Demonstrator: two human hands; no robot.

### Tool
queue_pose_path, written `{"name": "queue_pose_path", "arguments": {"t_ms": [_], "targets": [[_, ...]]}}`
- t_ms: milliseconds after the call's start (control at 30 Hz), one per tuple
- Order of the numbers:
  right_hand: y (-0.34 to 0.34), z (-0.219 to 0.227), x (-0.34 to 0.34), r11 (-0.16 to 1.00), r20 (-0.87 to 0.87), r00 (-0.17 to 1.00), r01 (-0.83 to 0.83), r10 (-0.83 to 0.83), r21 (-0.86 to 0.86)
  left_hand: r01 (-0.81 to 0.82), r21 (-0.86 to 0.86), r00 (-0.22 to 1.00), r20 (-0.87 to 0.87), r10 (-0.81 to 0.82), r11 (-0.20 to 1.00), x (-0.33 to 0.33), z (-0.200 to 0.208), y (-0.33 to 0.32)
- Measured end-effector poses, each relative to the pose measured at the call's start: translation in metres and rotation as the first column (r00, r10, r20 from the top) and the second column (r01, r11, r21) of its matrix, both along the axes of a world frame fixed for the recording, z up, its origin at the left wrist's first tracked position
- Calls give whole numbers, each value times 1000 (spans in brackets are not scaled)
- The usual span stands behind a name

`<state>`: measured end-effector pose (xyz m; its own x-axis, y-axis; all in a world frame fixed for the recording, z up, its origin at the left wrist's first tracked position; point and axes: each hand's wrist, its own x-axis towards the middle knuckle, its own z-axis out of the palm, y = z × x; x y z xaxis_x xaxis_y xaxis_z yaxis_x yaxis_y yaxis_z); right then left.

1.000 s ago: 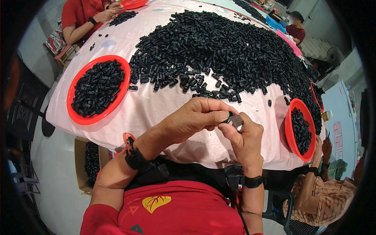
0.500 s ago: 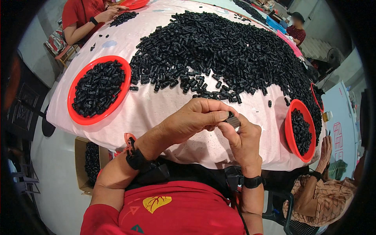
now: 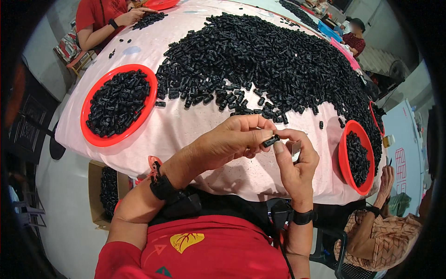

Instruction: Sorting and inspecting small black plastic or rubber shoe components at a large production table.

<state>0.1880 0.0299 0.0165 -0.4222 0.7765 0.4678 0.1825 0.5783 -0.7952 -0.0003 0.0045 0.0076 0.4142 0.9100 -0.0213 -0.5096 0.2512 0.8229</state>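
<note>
Over the table's near edge, my left hand (image 3: 232,142) pinches a small black plastic part (image 3: 270,141) between thumb and forefinger. The thumb and forefinger of my right hand (image 3: 297,169) meet the part's other end. A small flat metal piece, perhaps a blade (image 3: 295,149), lies in the curl of my right fingers, its face catching the light. Beyond my hands, a wide pile of similar black parts (image 3: 265,60) covers much of the pink cloth (image 3: 186,125). My curled fingers hide some of the held part and the metal piece.
Red bowls full of black parts stand left (image 3: 107,142) and right (image 3: 344,156). A cardboard box (image 3: 96,200) of parts sits below the table's left side. Co-workers are at the far left (image 3: 93,28), far right (image 3: 355,39) and near right (image 3: 385,237).
My right hand has shifted slightly right, and the metal piece has moved from against the black part back into its fingers. The black part now shows more plainly between my fingertips.
</note>
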Motion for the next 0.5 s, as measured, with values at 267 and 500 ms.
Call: {"name": "queue_pose_path", "arguments": {"t_ms": [267,500], "targets": [[1,-5,-3,991,-62,989,133,-132,2,-93,131,996,10,92,987,4,-2,1],[-10,7,-6,992,103,988,114,-119,57,-132,181,989,-42,142,975,6,-10,4]]}}
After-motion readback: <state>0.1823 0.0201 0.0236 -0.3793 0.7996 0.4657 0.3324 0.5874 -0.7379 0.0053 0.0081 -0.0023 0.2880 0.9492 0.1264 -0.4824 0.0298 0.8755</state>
